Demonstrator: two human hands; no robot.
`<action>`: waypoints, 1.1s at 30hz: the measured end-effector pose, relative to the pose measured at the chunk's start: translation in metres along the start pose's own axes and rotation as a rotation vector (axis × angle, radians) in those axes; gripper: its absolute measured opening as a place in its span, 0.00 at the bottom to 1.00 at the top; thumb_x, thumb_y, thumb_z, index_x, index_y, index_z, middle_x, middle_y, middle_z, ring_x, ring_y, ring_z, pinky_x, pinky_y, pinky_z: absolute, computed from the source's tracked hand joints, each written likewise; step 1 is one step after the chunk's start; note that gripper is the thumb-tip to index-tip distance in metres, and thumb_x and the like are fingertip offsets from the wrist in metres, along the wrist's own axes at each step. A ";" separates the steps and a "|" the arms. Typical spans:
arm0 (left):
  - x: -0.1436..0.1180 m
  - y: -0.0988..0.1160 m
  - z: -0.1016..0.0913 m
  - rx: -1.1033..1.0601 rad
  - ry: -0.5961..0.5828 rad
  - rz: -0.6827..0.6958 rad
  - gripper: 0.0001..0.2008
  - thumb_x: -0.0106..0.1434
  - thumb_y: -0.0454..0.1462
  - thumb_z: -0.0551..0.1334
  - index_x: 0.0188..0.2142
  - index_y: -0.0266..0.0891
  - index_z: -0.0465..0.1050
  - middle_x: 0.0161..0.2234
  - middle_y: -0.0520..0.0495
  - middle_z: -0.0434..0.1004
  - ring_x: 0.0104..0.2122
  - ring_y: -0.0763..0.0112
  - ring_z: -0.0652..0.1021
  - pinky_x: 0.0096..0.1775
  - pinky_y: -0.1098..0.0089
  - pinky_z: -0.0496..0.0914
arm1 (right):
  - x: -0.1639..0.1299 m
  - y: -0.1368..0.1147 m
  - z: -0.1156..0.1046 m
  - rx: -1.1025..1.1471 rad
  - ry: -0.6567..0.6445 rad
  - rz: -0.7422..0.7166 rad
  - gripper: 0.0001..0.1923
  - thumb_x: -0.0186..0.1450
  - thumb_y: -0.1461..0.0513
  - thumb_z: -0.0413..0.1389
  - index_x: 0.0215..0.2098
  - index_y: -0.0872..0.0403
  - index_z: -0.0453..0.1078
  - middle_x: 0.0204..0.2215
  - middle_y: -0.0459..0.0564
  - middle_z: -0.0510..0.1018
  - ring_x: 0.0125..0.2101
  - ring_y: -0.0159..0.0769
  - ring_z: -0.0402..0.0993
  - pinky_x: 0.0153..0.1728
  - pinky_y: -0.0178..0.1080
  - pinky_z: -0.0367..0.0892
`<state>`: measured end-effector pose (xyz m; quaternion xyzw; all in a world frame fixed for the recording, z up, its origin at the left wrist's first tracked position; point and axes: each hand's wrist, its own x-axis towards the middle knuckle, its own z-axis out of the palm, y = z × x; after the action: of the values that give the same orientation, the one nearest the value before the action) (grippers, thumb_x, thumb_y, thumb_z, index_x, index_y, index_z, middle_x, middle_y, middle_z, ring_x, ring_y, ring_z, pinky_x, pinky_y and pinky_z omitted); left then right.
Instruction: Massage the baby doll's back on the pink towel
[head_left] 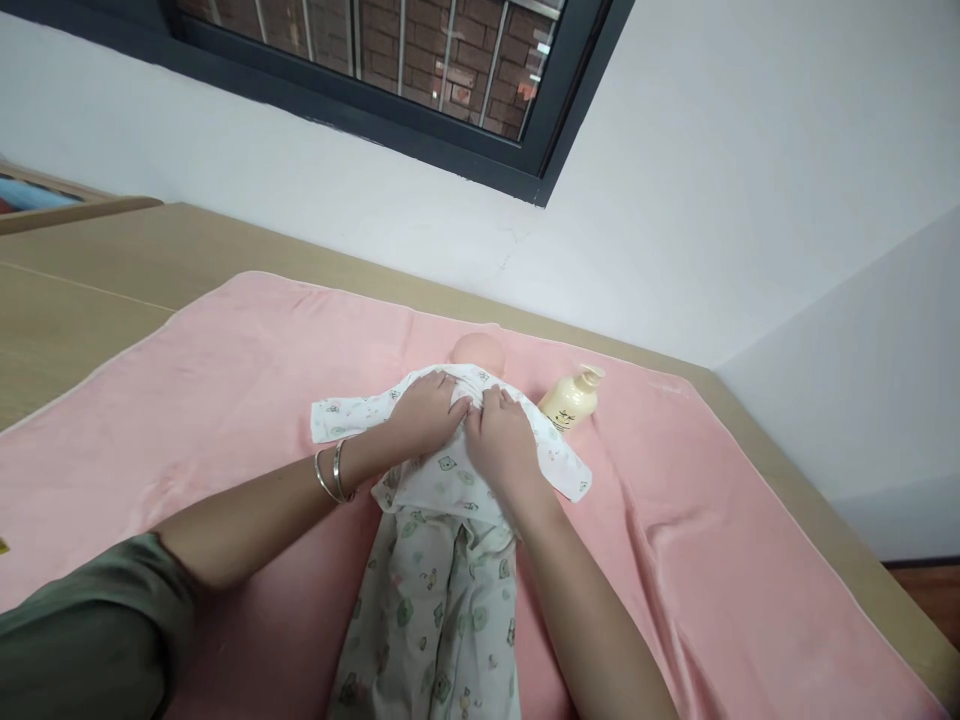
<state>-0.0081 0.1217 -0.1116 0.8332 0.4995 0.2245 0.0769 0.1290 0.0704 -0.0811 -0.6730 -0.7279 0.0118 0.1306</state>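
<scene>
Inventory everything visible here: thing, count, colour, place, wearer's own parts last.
wooden surface: one, tan, along the walls
blanket: one, pink, over the wooden surface
printed shirt: one, white, centre
printed trousers: one, white, below the shirt
rounded head, apparently a doll's: one, peach, above the shirt
pump bottle: one, cream, right of the head
walls: two, white, behind and right
window frame: one, dark, top
bars: several, silver, outside the window
brickwork: brown, behind the bars
yellow scrap: one, left edge, unidentifiable
sleeve: one, green, left arm
bangles: two, silver, left wrist
left hand, right hand: bare, gripping the shirt's upper front
</scene>
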 end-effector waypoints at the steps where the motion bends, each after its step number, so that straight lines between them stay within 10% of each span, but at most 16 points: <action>1: -0.005 0.004 0.001 0.021 0.014 0.017 0.19 0.71 0.41 0.49 0.49 0.29 0.72 0.50 0.29 0.77 0.54 0.50 0.74 0.57 0.50 0.68 | 0.005 0.008 -0.001 0.045 -0.022 0.000 0.23 0.75 0.59 0.42 0.61 0.65 0.65 0.63 0.68 0.68 0.65 0.54 0.61 0.64 0.52 0.55; 8: -0.033 0.031 -0.014 0.041 -0.011 0.076 0.16 0.68 0.37 0.53 0.50 0.31 0.72 0.54 0.28 0.74 0.57 0.46 0.73 0.57 0.48 0.68 | 0.020 0.032 0.002 0.143 -0.073 0.043 0.27 0.76 0.57 0.40 0.66 0.62 0.61 0.68 0.64 0.62 0.69 0.47 0.55 0.68 0.51 0.49; 21: 0.006 -0.006 -0.001 -0.014 -0.037 0.040 0.20 0.73 0.44 0.47 0.44 0.35 0.73 0.45 0.35 0.79 0.48 0.53 0.77 0.51 0.54 0.71 | -0.007 -0.010 -0.002 0.001 -0.076 0.012 0.27 0.75 0.62 0.40 0.67 0.70 0.59 0.68 0.70 0.60 0.69 0.55 0.53 0.68 0.55 0.49; 33: 0.008 -0.009 0.000 -0.152 -0.017 0.000 0.20 0.73 0.43 0.46 0.51 0.35 0.71 0.52 0.36 0.78 0.53 0.55 0.76 0.56 0.53 0.69 | 0.013 0.025 0.002 0.328 0.147 -0.075 0.28 0.74 0.59 0.43 0.70 0.59 0.58 0.72 0.59 0.55 0.72 0.42 0.46 0.70 0.50 0.46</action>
<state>-0.0122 0.1336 -0.1123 0.8268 0.4804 0.2546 0.1441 0.1525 0.0854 -0.0855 -0.6140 -0.7294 0.0760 0.2919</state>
